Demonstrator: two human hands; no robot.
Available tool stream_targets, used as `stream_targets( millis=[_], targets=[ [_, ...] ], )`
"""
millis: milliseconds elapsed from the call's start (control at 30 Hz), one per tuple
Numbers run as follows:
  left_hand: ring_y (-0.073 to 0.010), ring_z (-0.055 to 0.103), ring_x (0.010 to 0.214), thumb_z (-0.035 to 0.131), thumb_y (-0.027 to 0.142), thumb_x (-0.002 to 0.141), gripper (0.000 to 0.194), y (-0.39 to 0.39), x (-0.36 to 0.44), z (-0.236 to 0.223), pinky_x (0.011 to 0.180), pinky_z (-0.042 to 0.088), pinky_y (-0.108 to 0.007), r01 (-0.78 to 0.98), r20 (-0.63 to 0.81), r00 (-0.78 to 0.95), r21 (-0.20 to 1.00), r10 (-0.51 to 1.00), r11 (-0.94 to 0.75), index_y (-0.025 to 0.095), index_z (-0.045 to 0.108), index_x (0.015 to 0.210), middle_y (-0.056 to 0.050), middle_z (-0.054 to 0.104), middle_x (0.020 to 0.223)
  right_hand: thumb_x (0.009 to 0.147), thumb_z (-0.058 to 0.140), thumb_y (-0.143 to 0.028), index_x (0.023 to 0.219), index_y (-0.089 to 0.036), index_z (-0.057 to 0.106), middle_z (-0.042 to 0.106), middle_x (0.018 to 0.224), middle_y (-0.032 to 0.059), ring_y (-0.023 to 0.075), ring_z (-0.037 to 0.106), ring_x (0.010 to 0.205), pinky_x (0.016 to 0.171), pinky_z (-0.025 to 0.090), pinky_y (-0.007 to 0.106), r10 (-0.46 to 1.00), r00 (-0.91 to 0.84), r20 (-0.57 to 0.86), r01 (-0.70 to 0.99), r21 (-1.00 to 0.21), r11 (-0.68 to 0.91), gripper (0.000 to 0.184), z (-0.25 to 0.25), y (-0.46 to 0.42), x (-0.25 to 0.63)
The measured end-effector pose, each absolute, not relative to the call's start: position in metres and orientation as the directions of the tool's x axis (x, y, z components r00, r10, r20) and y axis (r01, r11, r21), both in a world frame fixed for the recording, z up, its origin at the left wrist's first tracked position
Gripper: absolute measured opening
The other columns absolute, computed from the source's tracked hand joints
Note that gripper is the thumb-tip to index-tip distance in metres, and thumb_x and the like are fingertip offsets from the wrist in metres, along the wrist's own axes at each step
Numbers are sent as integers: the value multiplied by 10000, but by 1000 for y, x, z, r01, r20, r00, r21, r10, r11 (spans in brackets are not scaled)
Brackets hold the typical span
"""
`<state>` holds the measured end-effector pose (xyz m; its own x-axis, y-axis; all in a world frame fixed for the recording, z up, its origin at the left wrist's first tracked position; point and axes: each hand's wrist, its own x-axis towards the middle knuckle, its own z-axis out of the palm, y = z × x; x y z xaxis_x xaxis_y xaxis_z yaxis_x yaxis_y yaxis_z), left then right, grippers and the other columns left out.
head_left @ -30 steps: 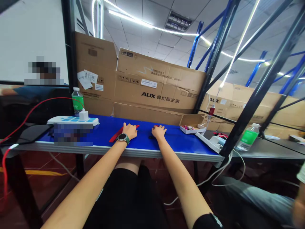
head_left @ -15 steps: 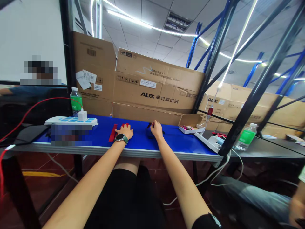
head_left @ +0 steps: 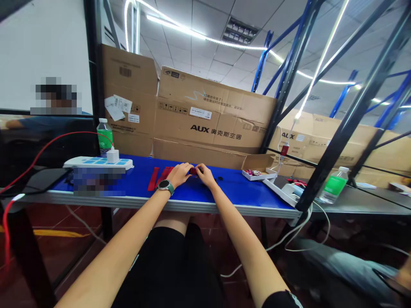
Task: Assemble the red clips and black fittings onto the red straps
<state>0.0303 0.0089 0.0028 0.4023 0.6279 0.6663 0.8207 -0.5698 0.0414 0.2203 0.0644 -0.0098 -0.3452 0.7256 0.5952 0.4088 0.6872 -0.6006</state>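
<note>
Both my hands meet over the middle of the blue table. My left hand, with a watch on its wrist, and my right hand pinch a small red piece between their fingertips. Two flat red strips lie on the table just left of my left hand. A small black part lies on the table to the right of my right hand.
A white power strip with a charger and a green-labelled bottle stand at the back left. A small open cardboard box with small parts sits at the right. Large cardboard boxes wall the back. Other people sit left and right.
My hands were apart and flat on the table; they have come together at the centre and now pinch a small red piece. The red strips now lie uncovered to the left.
</note>
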Motion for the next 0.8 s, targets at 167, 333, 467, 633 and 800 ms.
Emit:
stream_targets(
  millis=[167, 333, 467, 633, 800],
  targets=[
    [-253, 627, 1070, 584, 170, 909, 244, 13, 28, 2, 961, 481, -372, 784, 671, 436, 45, 600, -619, 197, 647, 1143, -102, 675, 1108, 883, 549, -337, 875, -212, 611, 670, 870, 7, 164, 613, 829, 837, 488, 288, 704, -385, 597, 451, -544, 708, 140, -7, 62, 218],
    [-244, 641, 1062, 614, 162, 882, 284, 17, 27, -1, 964, 499, -364, 753, 736, 322, 181, 595, -632, 200, 647, 1161, -96, 684, 1113, 819, 640, -326, 768, -197, 647, 673, 1009, 69, 210, 607, 1039, 979, 446, 338, 688, -297, 662, 365, -587, 722, 139, 1, 68, 220],
    [-243, 645, 1066, 631, 171, 874, 295, 20, 26, -3, 971, 502, -366, 745, 762, 273, 219, 587, -631, 206, 644, 1168, -92, 685, 1129, 859, 572, -376, 785, -189, 678, 676, 1044, 76, 218, 609, 1049, 976, 449, 349, 759, -245, 604, 322, -687, 651, 227, 1, 73, 222],
    [-239, 653, 1032, 638, 156, 865, 282, 23, 24, -5, 950, 507, -359, 728, 766, 290, 212, 573, -652, 191, 654, 1144, -90, 697, 1085, 855, 601, -458, 831, -205, 705, 699, 956, 69, 231, 600, 1032, 957, 450, 344, 719, -308, 624, 298, -654, 695, 275, -2, 74, 221],
    [-248, 647, 1042, 675, 217, 863, 262, 25, 22, -6, 967, 504, -377, 737, 763, 230, 269, 604, -620, 202, 665, 1124, -90, 696, 1097, 901, 375, -315, 1236, -147, 588, 673, 1088, 111, 233, 625, 983, 828, 500, 347, 806, -120, 580, 353, -734, 580, 430, -2, 80, 229]
  ],
)
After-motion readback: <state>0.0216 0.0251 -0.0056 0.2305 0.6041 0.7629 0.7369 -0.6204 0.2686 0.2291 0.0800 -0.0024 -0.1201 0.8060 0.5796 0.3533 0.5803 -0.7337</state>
